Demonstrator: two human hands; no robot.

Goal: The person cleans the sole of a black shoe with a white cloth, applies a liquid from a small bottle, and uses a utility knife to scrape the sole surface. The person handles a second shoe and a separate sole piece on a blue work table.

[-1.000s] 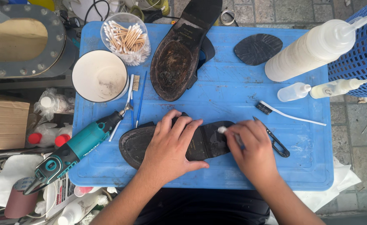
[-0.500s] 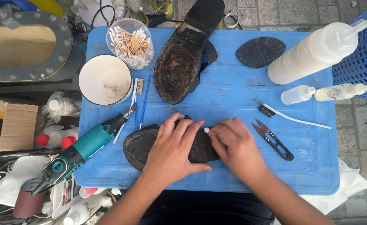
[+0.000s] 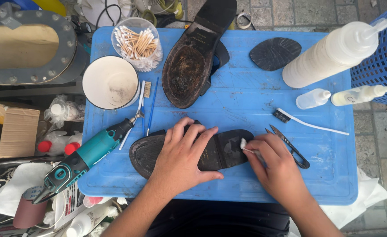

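Two hands are being applied to a flat, dark shoe sole (image 3: 149,151) lying near the front edge of the blue plastic table (image 3: 246,105). The sole is being pressed down by the left hand (image 3: 182,160), fingers spread wide. A white-tipped cotton swab (image 3: 245,146) is being pinched by the right hand (image 3: 279,169) against the sole's scuffed heel end. Small black snips (image 3: 295,151) are lying just right of the sole.

The right hand (image 3: 277,169) slid its cotton swab (image 3: 246,147) rightward along the sole (image 3: 222,151).
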